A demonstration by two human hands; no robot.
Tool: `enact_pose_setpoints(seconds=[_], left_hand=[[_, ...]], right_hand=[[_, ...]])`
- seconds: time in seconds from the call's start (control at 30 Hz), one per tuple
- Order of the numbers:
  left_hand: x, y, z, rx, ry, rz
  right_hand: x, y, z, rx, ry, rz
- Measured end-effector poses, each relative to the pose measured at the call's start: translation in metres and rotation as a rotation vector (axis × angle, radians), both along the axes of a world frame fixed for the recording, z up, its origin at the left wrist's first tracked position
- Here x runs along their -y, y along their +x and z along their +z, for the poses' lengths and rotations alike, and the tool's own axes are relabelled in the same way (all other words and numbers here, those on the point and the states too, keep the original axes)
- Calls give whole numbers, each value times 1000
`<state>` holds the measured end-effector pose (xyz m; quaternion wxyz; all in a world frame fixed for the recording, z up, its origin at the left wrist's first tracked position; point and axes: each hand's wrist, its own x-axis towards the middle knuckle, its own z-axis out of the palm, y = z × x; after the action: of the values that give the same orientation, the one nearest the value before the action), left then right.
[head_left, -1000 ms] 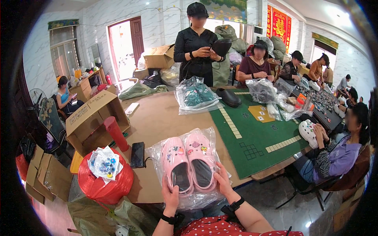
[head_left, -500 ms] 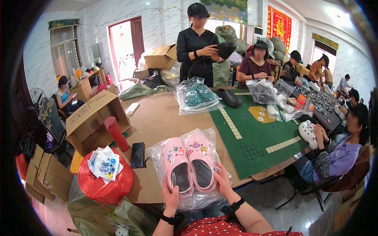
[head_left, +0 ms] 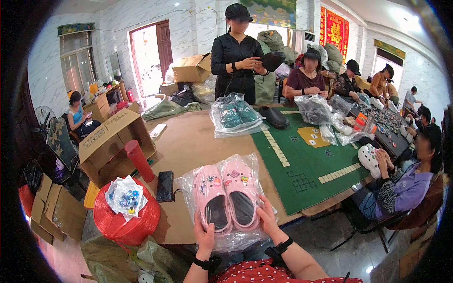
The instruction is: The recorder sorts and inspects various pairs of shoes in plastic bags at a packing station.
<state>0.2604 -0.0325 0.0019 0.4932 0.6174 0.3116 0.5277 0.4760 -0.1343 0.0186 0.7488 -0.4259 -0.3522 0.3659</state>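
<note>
A pair of pink clogs (head_left: 238, 188) with small colourful charms on the toes lies side by side at the table's near edge. A clear plastic bag (head_left: 257, 174) spreads around them; whether they lie inside it or on top I cannot tell. My left hand (head_left: 205, 235) grips the heel end of the left clog, thumb over its rim. My right hand (head_left: 269, 218) holds the heel side of the right clog, fingers along its outer wall. Left of the clogs lie a black phone (head_left: 165, 186) and a red roll (head_left: 139, 161) standing on end.
On the left are a red twine spool (head_left: 125, 226) topped with a packet of blue charms, and an open carton (head_left: 106, 151). Bagged green clogs (head_left: 236, 113) and a black clog (head_left: 274, 118) lie farther back. A green mat (head_left: 302, 165) covers the right; several people work around the table.
My hands and the pink clogs stay in place. Across the table, the standing person's dark clog has shifted slightly in their hands.
</note>
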Motion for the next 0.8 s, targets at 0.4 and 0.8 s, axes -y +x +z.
enact_pose_setpoints(seconds=[0.4,0.8], left_hand=[[0,-1,-1,7,-11,-7],[-1,1,-1,6,-17,-5]], right_hand=[[-1,-1,0,-21,19,-9],[0,1,0,3,-5,5]])
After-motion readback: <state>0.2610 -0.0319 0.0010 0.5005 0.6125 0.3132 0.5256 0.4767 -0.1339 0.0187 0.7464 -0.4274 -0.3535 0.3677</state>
